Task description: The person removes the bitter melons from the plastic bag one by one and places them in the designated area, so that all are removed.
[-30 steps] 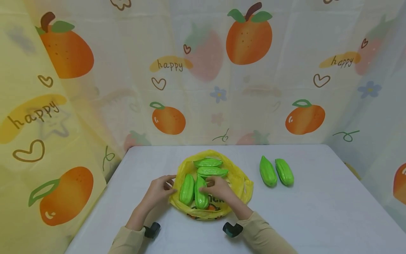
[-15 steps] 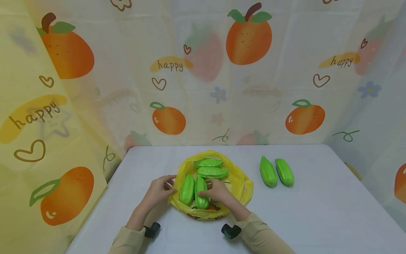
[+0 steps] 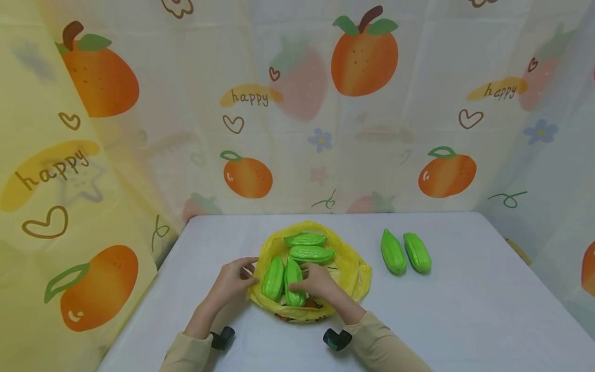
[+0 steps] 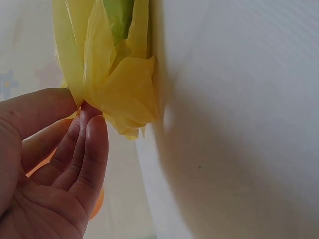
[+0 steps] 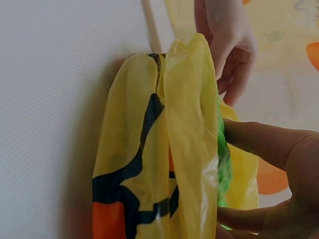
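In the head view, a yellow plastic bag (image 3: 352, 268) lies spread open mid-table with several glossy green bitter melons in it. Two lie crosswise at the back, and two stand side by side at the front. My left hand (image 3: 231, 279) pinches the bag's left rim between thumb and fingertips, as the left wrist view shows at the gathered plastic (image 4: 122, 94). My right hand (image 3: 318, 281) reaches in over the rim and holds the front right bitter melon (image 3: 294, 297), thumb on top and fingers along its far right side. Just left of it lies another bitter melon (image 3: 273, 279).
Two more bitter melons (image 3: 393, 253) lie close together on the white table (image 3: 465, 305), right of the bag. A fruit-printed curtain (image 3: 297, 170) stands behind the table and along both sides.
My right hand has shifted slightly left and nearer, its thumb sliding down along the bitter melon. The two front bitter melons have edged slightly left. My left hand stays at the rim.
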The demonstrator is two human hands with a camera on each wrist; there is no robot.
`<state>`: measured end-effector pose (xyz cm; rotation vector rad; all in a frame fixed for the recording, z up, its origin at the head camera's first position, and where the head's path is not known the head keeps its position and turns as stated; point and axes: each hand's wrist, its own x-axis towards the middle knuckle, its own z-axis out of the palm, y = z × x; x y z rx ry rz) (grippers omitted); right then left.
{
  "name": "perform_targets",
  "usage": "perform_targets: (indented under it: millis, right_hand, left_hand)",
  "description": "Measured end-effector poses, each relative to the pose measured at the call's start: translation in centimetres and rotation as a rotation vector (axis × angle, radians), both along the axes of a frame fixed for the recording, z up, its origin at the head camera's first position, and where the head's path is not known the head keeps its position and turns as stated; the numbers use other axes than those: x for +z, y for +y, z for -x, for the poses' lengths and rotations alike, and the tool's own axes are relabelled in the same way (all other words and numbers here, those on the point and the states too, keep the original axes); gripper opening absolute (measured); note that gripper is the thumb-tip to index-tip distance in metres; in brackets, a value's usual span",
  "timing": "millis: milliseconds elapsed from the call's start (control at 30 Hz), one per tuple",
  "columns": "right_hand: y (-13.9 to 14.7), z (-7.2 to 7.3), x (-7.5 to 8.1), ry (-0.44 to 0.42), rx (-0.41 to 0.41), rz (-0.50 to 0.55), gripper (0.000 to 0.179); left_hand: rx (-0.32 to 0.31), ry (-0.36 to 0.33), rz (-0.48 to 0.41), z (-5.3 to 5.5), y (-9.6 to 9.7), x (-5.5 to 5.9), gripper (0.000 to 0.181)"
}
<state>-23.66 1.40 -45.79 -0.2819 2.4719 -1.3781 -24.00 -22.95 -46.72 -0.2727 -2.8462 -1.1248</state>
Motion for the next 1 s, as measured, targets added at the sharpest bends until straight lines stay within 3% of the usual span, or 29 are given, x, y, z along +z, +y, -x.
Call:
perform_targets:
  millis: [800, 1000]
  right_hand:
    - [-0.08, -0.54, 0.45, 0.051, -0.017, -0.061, 0.069]
    - [0.39, -0.48, 0.38, 0.054, -0.022, -0.07, 0.071]
  left_hand:
    - [-0.011, 0.015, -0.014, -0.06, -0.23, -0.2, 0.046]
    - [-0.009, -0.01, -0.013, 0.02, -0.11, -0.38, 0.046]
